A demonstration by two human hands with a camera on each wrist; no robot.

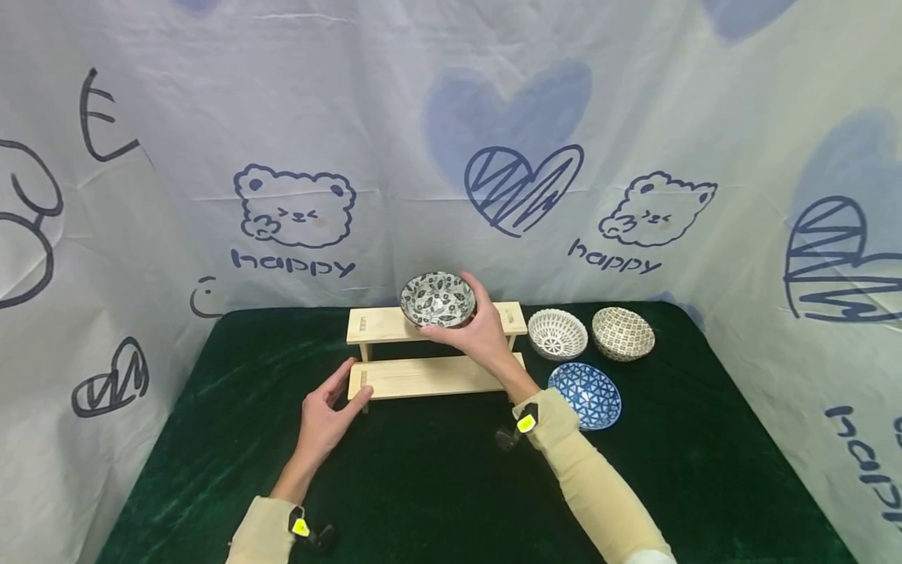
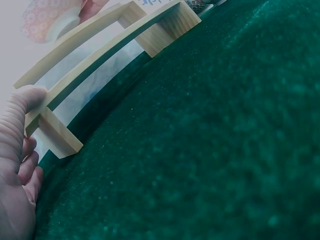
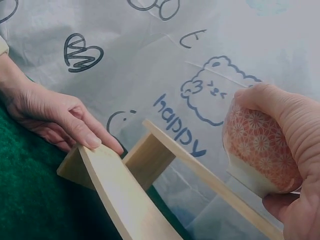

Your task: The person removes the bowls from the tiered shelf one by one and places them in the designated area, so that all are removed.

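Note:
My right hand (image 1: 481,329) grips a bowl (image 1: 438,299) by its right side, thumb at the near rim. Inside, the bowl has a black-and-white leaf pattern; the right wrist view shows red flowers on its outside and a pale foot. It is tilted above the upper board of a two-step wooden rack (image 1: 423,377), apart from the wood in that view. With thumb and fingers, my left hand (image 1: 326,419) holds the left end of the rack's lower board. The thumb (image 2: 34,96) lies at the board's end, other fingers lower down.
Right of the rack stand a white-patterned bowl (image 1: 558,334) and a brown-patterned bowl (image 1: 623,334). A blue-and-white dish (image 1: 586,396) lies nearer, partly behind the right sleeve. Dark green cloth (image 1: 437,486) covers the table, and a printed white curtain (image 1: 395,117) hangs behind it.

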